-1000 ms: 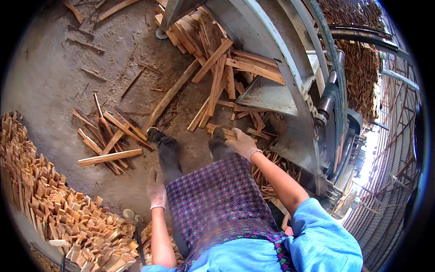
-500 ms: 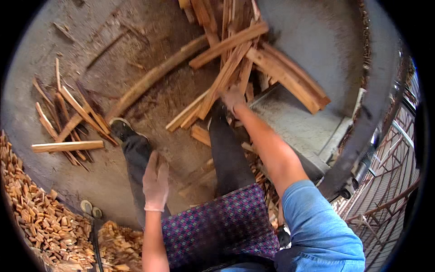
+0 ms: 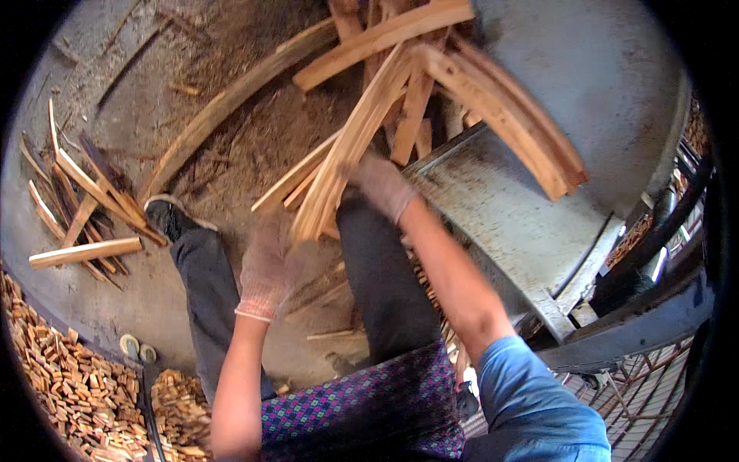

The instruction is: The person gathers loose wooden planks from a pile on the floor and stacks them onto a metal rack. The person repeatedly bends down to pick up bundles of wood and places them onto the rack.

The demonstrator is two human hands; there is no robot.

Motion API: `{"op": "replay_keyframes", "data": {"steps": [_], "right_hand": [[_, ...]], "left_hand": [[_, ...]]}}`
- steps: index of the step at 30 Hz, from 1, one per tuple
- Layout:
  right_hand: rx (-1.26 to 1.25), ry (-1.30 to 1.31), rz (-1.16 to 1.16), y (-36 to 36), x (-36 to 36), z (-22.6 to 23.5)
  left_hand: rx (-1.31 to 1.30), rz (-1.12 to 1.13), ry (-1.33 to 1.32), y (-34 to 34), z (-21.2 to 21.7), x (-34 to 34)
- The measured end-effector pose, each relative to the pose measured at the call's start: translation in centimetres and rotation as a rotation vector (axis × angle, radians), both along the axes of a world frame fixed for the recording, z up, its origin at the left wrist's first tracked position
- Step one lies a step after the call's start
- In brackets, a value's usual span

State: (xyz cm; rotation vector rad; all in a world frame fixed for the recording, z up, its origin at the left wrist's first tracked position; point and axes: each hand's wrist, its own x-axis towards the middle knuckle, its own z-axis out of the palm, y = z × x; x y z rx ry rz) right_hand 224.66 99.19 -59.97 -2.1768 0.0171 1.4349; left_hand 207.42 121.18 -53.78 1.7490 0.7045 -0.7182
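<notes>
Both my hands wear pale gloves. My right hand [image 3: 382, 185] is closed at the side of a bundle of long wooden strips [image 3: 354, 142], its fingers blurred. The bundle slants toward me, its near end just above my lap. Close beside that end is my left hand [image 3: 265, 266], whose fingers are smeared by motion, so whether it touches the wood is unclear. Behind the bundle, more wooden slats [image 3: 385, 48] lie crossed in a pile, and a pair of longer slats [image 3: 504, 108] rests over a metal tray-like surface [image 3: 523, 208].
A long curved wood piece [image 3: 223, 104] lies on the floor beyond my left foot. Thin sticks [image 3: 85, 200] are heaped at the left. Small cut wood blocks [image 3: 69, 377] fill the lower left. A patterned cloth [image 3: 362, 408] covers my lap. Metal mesh [image 3: 639, 393] stands at the right.
The wooden strips and my right hand have come nearer to me. My left hand has risen from beside my leg toward the strips' near end. The view has shifted slightly.
</notes>
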Motion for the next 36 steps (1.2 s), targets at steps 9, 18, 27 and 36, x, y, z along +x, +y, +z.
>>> {"op": "replay_keyframes", "data": {"steps": [9, 18, 27, 36], "right_hand": [[-0.234, -0.672, 0.752, 7.1, 11.1, 2.0], [-0.588, -1.050, 1.342, -0.3, 24.3, -9.2], [-0.521, -1.106, 1.491, 3.7, 21.4, -6.9], [-0.299, -0.679, 1.400, 8.3, 20.5, -4.8]], "left_hand": [[-0.281, 0.475, 0.349, 1.3, 2.4, -1.1], [-0.184, 0.815, 0.273, 5.1, -11.5, 2.3], [-0.230, 0.769, 0.374, 9.7, -11.8, 0.8], [-0.221, 0.770, 0.263, 11.0, -12.4, -0.8]]}}
